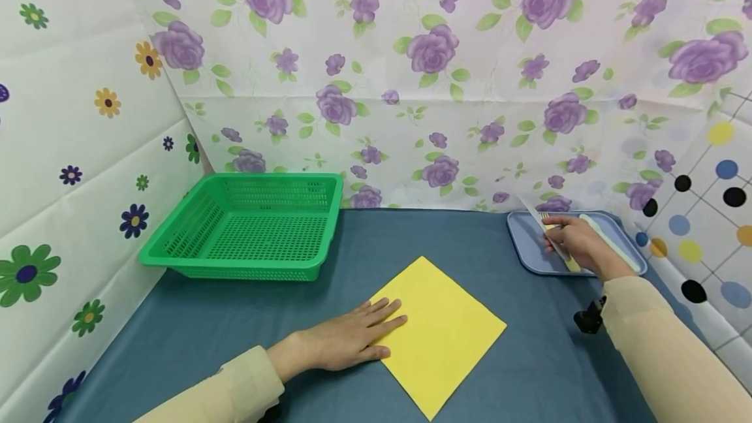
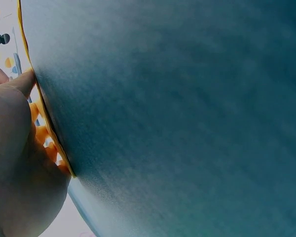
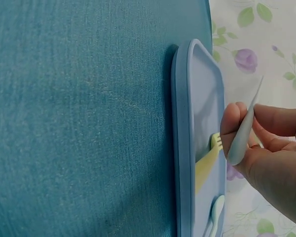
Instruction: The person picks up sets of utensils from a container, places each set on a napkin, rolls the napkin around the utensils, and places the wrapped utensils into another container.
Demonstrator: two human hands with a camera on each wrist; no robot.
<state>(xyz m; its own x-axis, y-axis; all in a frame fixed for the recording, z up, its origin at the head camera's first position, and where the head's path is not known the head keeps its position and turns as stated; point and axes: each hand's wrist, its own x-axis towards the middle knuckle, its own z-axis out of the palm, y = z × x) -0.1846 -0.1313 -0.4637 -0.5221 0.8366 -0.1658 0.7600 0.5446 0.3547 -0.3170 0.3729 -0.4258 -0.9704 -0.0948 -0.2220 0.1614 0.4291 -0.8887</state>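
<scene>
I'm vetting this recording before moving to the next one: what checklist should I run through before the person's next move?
1. Knife held in the right hand: ok, pinched.
2. Left hand on the yellow sheet: ok, near its left corner.
3. Sheet spread out, not folded: ok.
4. Fork and spoon on the blue tray: ok.
5. Knife above the sheet: not ok, it is at the tray.
6. Grip firm enough: cannot tell.

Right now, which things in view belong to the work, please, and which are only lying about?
Likely in the work:
yellow square sheet, touched by left hand
white knife, in right hand
blue tray, yellow fork, pale green spoon

Likely lying about:
green basket, untouched
</scene>
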